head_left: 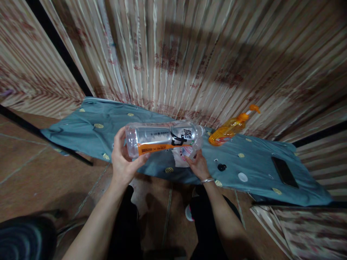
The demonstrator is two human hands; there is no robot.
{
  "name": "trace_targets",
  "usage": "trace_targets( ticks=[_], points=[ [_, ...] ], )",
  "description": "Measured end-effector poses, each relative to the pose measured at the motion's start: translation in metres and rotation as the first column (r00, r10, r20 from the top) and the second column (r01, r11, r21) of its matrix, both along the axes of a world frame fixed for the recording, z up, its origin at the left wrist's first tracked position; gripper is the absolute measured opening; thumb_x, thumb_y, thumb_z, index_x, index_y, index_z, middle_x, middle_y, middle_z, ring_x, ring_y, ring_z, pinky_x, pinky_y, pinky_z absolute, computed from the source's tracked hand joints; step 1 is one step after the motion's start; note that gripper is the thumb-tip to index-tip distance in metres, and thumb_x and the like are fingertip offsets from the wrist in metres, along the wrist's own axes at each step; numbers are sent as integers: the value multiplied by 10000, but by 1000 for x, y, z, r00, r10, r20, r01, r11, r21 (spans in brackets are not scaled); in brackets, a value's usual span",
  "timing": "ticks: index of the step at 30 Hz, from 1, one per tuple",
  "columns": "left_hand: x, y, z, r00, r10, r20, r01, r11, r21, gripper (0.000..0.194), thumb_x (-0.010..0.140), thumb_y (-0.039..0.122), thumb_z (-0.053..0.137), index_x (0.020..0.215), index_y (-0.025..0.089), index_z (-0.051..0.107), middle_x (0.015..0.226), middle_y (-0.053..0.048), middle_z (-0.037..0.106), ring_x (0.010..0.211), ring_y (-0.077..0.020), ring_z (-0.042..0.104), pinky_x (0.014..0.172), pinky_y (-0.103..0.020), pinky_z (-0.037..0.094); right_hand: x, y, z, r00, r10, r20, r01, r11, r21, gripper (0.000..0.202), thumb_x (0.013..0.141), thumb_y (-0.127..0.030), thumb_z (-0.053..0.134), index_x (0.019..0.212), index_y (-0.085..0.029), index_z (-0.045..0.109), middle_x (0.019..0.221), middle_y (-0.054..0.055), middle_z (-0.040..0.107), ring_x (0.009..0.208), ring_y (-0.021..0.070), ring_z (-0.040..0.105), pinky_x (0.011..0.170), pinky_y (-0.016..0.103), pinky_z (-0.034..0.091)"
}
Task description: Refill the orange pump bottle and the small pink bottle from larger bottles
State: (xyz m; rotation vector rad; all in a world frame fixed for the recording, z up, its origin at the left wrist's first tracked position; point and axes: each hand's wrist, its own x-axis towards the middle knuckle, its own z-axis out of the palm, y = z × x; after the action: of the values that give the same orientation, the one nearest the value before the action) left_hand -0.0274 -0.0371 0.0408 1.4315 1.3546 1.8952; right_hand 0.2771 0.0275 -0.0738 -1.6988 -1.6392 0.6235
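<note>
A large clear plastic bottle with a silver and orange label lies sideways in the air above the cloth, its neck to the right. My left hand is wrapped round its base end. At the shoulder, my right hand has its fingers closed against the lower side of the bottle; the fingertips are partly hidden. Just below the bottle, beside my right thumb, is a white printed wrapper or paper. An orange pump bottle stands to the right of the clear bottle's neck.
A blue-green cloth with yellow prints covers the narrow table. On it lie a small black piece, a white round disc and a black phone. Striped curtains hang behind, between dark poles. A dark round seat is at lower left.
</note>
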Motion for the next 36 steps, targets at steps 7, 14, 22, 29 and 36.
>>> trace_targets(
  ticks=[7, 14, 22, 29, 36],
  points=[
    [0, 0, 0, 1000, 5, -3, -5, 1000, 5, 998, 626, 651, 1056, 1451, 243, 668, 1468, -167, 750, 1399, -428, 743, 1172, -561, 674, -3, 0, 3, 1000, -23, 6, 23, 999, -24, 582, 846, -482, 813, 1317, -202, 616, 1181, 192, 853, 1098, 425, 850, 1008, 584, 693],
    [0, 0, 0, 1000, 1, 5, -1, 1000, 9, 990, 620, 646, 1063, 1441, 251, 675, 1467, -167, 753, 1393, -429, 750, 1146, -545, 691, -1, 0, -1, 1000, -15, 5, 15, 1000, 0, 529, 848, -503, 802, 1265, -240, 612, 1137, 170, 866, 1045, 420, 854, 949, 573, 706],
    [-1, -1, 2, 1000, 1, -5, -1, 1000, -8, 1001, 615, 659, 1060, 1447, 260, 671, 1473, -162, 747, 1421, -436, 734, 1172, -562, 677, -1, 0, 0, 1000, -11, 4, 11, 1000, 29, 527, 847, -475, 804, 1285, -254, 611, 1107, 141, 862, 1016, 409, 856, 931, 563, 716],
    [0, -1, 2, 1000, 6, -2, -6, 1000, 7, 990, 619, 664, 1060, 1434, 254, 675, 1453, -164, 754, 1386, -428, 752, 1138, -549, 696, -4, -1, 6, 999, -30, 17, 31, 999, -29, 549, 844, -479, 794, 1288, -217, 604, 1164, 198, 858, 1095, 452, 854, 984, 613, 704],
    [0, 0, 1, 1000, -2, 1, 2, 1000, -1, 1028, 612, 682, 1056, 1459, 250, 664, 1493, -170, 737, 1429, -435, 730, 1171, -556, 678, -3, 0, 3, 1000, -12, -6, 12, 1000, 1, 533, 837, -486, 802, 1266, -240, 603, 1125, 168, 871, 1048, 426, 860, 970, 599, 708]
  ],
)
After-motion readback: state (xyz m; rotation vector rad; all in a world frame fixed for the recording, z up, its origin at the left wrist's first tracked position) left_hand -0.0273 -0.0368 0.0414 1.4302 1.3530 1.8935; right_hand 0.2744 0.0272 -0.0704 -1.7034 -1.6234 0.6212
